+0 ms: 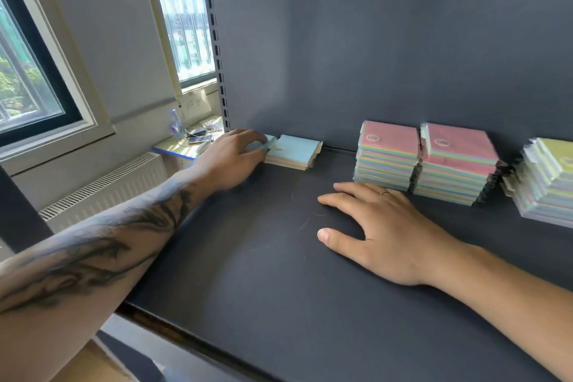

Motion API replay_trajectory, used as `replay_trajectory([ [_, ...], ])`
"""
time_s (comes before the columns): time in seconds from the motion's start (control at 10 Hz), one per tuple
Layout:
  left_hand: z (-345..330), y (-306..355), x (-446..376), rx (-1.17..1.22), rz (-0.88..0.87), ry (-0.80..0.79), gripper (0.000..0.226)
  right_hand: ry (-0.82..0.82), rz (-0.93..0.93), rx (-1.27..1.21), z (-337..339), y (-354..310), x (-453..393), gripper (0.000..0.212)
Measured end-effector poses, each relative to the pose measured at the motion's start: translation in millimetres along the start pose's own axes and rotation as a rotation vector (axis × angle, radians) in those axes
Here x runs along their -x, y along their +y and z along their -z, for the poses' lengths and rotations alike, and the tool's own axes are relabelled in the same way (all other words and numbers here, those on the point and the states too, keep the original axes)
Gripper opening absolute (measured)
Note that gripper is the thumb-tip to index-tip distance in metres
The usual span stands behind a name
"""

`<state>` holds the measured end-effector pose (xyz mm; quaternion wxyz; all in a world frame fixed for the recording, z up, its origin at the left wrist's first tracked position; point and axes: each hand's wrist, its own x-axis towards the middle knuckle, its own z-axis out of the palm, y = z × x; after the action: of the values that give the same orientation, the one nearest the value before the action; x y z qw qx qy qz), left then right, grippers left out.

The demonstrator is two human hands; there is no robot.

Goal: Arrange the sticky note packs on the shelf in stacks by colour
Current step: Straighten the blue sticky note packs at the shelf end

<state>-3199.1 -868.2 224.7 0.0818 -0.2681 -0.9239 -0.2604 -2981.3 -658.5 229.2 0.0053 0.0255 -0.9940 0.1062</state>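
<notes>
Carefully: your left hand [231, 158] fingers pinch the light, slippery blue pack [293, 150] at its edge; right hand [381, 226] fingers rest spread on the shelf [248, 257].

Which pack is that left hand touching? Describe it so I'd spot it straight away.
Look along the dark shelf to its far left corner, by the slotted upright. The left hand rests on the blue-topped pack there. It lies low and alone, unlike the tall pink-topped stacks and green-topped stack further right.
</notes>
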Motion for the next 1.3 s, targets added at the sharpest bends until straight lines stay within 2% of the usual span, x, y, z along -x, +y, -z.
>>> replay_trajectory([
  [0.2,0,5,1,-0.036,0.007,-0.060,0.049,0.002,0.009,0.001,0,0,0,0.069],
  [0.3,1,10,6,-0.088,-0.003,-0.076,0.068,0.010,0.017,0.002,-1,1,0,0.069],
  [0.6,-2,17,12,-0.137,-0.138,-0.202,0.071,0.004,0.033,0.004,-2,4,-1,0.068],
  [0.7,-5,15,13,-0.137,-0.132,-0.203,0.055,0.004,0.036,-0.003,-2,4,-1,0.068],
  [0.9,-7,13,11,-0.123,-0.151,-0.144,0.053,0.001,0.038,-0.007,-2,4,-2,0.068],
  [1.0,-9,12,11,-0.106,-0.166,-0.119,0.053,0.002,0.042,-0.005,-2,4,-2,0.068],
  [1.2,-15,18,11,-0.135,-0.169,-0.158,0.068,0.011,0.041,-0.004,-3,5,-3,0.068],
  [1.3,-14,21,11,-0.188,-0.177,-0.172,0.066,0.012,0.042,-0.005,-3,5,-2,0.068],
])
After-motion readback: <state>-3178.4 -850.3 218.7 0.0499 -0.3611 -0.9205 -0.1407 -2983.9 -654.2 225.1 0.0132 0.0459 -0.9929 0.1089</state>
